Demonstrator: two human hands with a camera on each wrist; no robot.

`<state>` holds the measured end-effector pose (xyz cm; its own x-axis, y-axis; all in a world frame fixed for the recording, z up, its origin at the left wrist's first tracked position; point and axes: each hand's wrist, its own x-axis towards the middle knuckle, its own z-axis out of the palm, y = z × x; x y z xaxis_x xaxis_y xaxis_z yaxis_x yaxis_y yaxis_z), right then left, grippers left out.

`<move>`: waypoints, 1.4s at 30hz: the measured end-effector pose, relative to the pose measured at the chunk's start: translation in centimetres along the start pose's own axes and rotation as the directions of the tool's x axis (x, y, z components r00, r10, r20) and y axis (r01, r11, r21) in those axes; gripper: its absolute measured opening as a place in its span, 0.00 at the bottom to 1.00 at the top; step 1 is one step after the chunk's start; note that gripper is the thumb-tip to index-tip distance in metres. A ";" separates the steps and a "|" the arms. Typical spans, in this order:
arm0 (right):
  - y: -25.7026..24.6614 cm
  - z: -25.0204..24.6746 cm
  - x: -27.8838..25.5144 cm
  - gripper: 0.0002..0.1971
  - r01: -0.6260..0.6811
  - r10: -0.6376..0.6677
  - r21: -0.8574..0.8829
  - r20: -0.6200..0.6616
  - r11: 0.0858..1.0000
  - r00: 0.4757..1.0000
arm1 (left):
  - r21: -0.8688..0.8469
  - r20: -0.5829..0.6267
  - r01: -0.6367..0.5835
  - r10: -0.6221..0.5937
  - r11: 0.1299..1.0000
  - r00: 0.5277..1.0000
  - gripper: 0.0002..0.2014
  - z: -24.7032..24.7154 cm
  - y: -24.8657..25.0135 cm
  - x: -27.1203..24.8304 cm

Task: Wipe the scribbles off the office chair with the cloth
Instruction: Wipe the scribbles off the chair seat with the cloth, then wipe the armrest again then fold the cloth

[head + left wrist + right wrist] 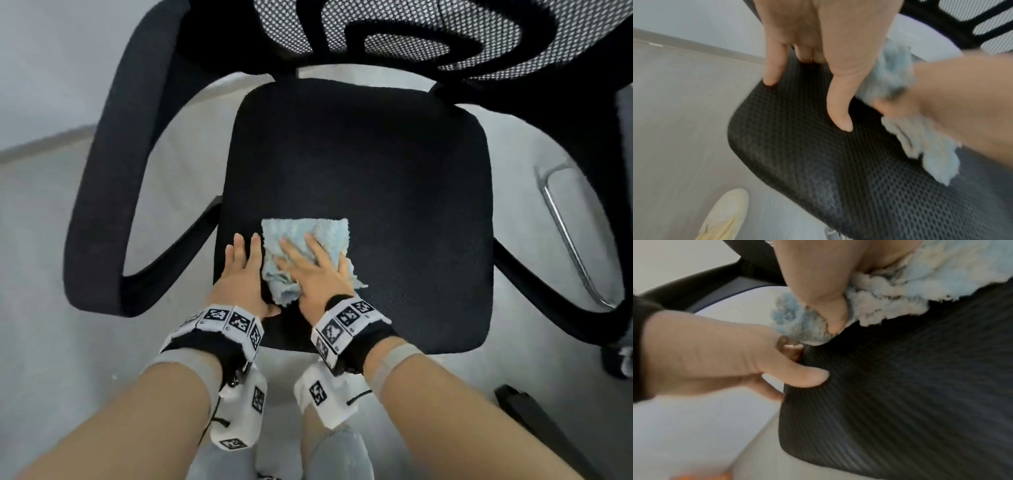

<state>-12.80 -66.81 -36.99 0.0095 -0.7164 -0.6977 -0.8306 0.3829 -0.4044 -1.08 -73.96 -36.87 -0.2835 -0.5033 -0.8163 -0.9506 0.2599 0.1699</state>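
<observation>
The black office chair's mesh seat (359, 164) fills the head view. A fluffy light-blue cloth (308, 229) lies bunched on its front left part. My right hand (305, 263) presses flat on the cloth with its fingers spread; in the right wrist view its thumb (834, 318) digs into the cloth's (890, 296) edge. My left hand (243, 260) rests flat on the seat just left of the cloth, fingers straight, thumb (807, 376) on the seat near the front edge. A faint pale smear (824, 178) shows on the seat fabric (818, 146). No clear scribble lines show.
Curved black armrests stand on the left (102, 171) and on the right (582, 298). The mesh backrest (411, 34) rises behind the seat. A chrome tube (565, 236) lies on the grey floor at right. A pale shoe (725, 216) stands beneath the seat's front.
</observation>
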 end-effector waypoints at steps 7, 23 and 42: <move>-1.2 -1.4 -6.4 0.25 -0.290 0.266 0.344 0.115 0.893 0.957 | -0.281 -0.001 -0.076 0.079 0.957 0.997 0.40 -5.6 0.6 -6.1; -15.0 -16.2 -2.3 0.07 0.061 0.344 0.667 -0.458 0.743 0.820 | -0.806 -0.497 -0.395 -0.143 0.440 0.856 0.12 -17.0 -9.6 -10.0; -17.3 -16.7 4.9 0.26 -0.075 0.208 0.291 -0.458 0.954 0.864 | -0.902 -0.092 -0.115 0.076 0.417 0.993 0.08 -14.0 -12.9 -7.4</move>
<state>-7.64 -86.67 -23.55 -0.4196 -0.8068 -0.4160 -0.6309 0.5887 -0.5054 11.49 -85.11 -25.32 -0.3657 -0.5553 -0.7469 -0.4779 -0.5766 0.6627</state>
